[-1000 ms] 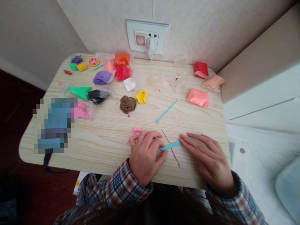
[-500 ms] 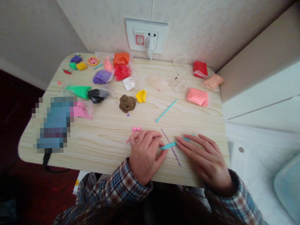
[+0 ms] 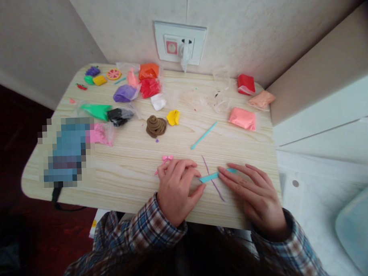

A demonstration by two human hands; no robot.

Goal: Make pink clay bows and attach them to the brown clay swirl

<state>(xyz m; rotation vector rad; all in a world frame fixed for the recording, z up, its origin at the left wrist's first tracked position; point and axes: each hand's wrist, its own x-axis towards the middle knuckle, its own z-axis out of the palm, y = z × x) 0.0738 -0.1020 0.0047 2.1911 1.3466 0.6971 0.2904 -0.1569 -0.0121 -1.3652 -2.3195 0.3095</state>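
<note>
table [image 3: 127, 172]: bright, with soft light
floor [image 3: 62, 239]: very dark
phone [image 3: 68, 152]: covered by big blurry squares
picture edges: stretched and fuzzy

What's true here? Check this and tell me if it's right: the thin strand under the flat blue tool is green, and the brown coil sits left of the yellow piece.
Not quite: the head view shows the thin strand under the flat blue tool is purple, not green. The brown coil does sit left of the yellow piece.

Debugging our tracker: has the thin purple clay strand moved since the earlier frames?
Yes: the purple clay strand has shifted slightly right in the view, judged against the turquoise modelling stick lying beyond it.
</note>
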